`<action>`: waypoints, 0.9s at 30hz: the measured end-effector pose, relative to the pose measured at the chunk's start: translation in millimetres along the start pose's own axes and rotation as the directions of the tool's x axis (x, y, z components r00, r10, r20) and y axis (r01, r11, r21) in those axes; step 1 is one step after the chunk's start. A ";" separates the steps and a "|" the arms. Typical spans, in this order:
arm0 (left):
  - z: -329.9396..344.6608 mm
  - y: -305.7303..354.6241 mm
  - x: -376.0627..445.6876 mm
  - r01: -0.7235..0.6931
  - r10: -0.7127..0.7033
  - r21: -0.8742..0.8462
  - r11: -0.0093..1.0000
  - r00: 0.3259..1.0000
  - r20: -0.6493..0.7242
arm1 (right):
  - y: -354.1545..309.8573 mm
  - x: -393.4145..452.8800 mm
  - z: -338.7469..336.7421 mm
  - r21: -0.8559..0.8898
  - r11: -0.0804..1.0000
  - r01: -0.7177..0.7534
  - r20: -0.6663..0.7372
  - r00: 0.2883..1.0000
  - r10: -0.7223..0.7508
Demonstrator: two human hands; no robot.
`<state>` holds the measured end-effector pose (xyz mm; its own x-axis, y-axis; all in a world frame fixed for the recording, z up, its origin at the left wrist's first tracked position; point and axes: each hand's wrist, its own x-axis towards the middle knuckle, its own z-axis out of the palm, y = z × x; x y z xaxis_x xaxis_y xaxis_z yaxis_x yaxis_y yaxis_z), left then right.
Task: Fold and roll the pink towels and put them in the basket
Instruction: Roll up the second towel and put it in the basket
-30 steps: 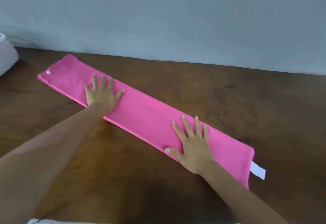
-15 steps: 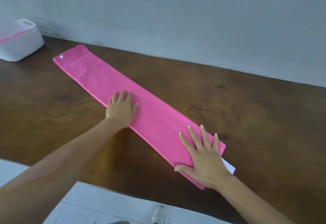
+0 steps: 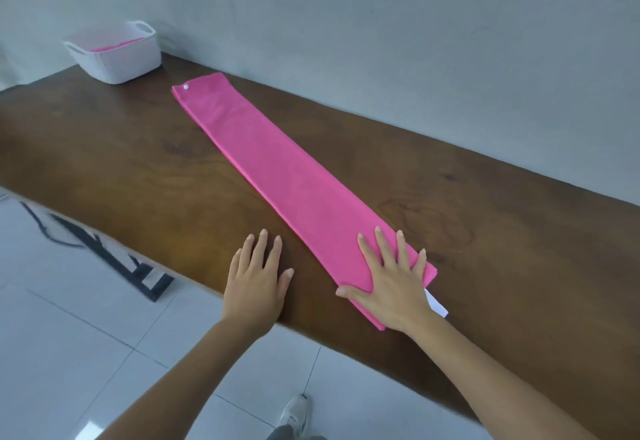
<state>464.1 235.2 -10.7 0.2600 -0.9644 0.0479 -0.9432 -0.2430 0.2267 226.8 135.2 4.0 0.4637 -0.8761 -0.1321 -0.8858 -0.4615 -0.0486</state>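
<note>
A pink towel (image 3: 277, 169), folded into a long narrow strip, lies diagonally on the dark wooden table (image 3: 138, 162). A small white snap sits at its far end and a white label (image 3: 437, 305) sticks out at the near end. My right hand (image 3: 391, 284) presses flat with spread fingers on the near end of the strip. Flat on the bare wood just left of the towel lies my left hand (image 3: 258, 277), apart from the cloth. A white woven basket (image 3: 116, 55) stands at the table's far left corner, with pink cloth showing inside.
A pale wall runs behind the table. The table's front edge crosses under my forearms, with white floor tiles below. A black metal table leg (image 3: 131, 263) shows at the lower left, and a shoe (image 3: 294, 412) on the floor.
My left hand has slid off the towel toward me onto bare wood. My right hand stays on the near end. The view has swung, bringing the whole basket into sight.
</note>
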 end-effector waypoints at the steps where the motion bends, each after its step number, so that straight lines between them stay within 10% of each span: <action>1: 2.0 2.0 -12.4 0.001 -0.001 -0.007 1.000 1.000 -0.011 | -0.5 -1.0 0.5 -0.003 1.000 0.001 0.006 1.000 -0.001; 9: -0.8 44.1 -78.9 0.085 -0.085 -0.198 0.976 0.996 0.013 | -25.9 -36.1 7.1 0.028 0.999 -0.040 -0.015 0.999 0.040; 15: -9.7 82.7 -112.5 -0.094 0.063 -0.340 0.936 0.993 -0.100 | -5.5 -48.6 -7.6 0.380 0.909 -0.170 -0.157 0.957 0.245; 24: 4.9 129.3 -106.8 -0.204 0.176 -0.193 0.960 0.973 -0.153 | 58.1 -28.5 -53.1 0.511 0.831 -0.219 0.214 0.969 0.124; 27: 10.9 146.5 -103.9 -0.156 0.142 -0.091 0.984 0.979 -0.148 | 64.8 -32.4 -55.9 0.809 0.492 -0.320 0.334 0.940 0.062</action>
<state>296.6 298.7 6.9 0.1512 -0.9631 0.2225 -0.9495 -0.0789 0.3038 155.5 125.9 60.5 0.3753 -0.8058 -0.4581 -0.5995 0.1659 -0.7830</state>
